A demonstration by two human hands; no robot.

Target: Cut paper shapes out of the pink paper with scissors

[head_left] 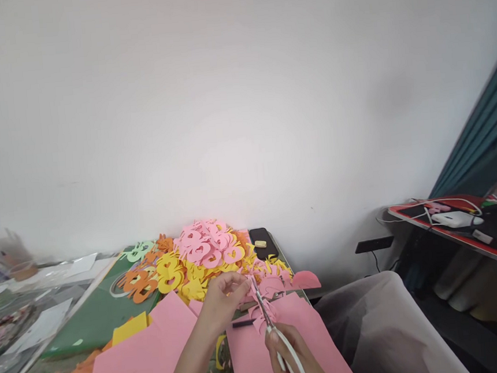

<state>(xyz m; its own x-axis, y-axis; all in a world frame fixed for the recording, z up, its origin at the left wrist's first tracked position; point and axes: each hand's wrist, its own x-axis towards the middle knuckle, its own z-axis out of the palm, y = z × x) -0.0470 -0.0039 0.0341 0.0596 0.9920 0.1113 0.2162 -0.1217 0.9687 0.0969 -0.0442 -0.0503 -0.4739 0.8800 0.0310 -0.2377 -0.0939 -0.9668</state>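
White-handled scissors [266,312] are held in my right hand [295,348], its fingers wrapped in the handles and the blades pointing up and away. My left hand [225,296] pinches a small piece of pink paper [251,285] right at the blade tips. Under the scissors lies a pink paper sheet [287,328] with cut scraps on it. Just beyond my hands rises a heap of cut pink paper shapes [207,242] with heart-shaped holes. Yellow cut shapes [169,270] surround its base. The exact outline of the pinched piece is partly hidden by my fingers.
A black phone [262,234] with a small pale item on it lies by the wall. More pink sheets [136,353] and a green board [90,319] are on the left. To the right stand a covered seat [374,326] and a red-edged table [452,232] with cables.
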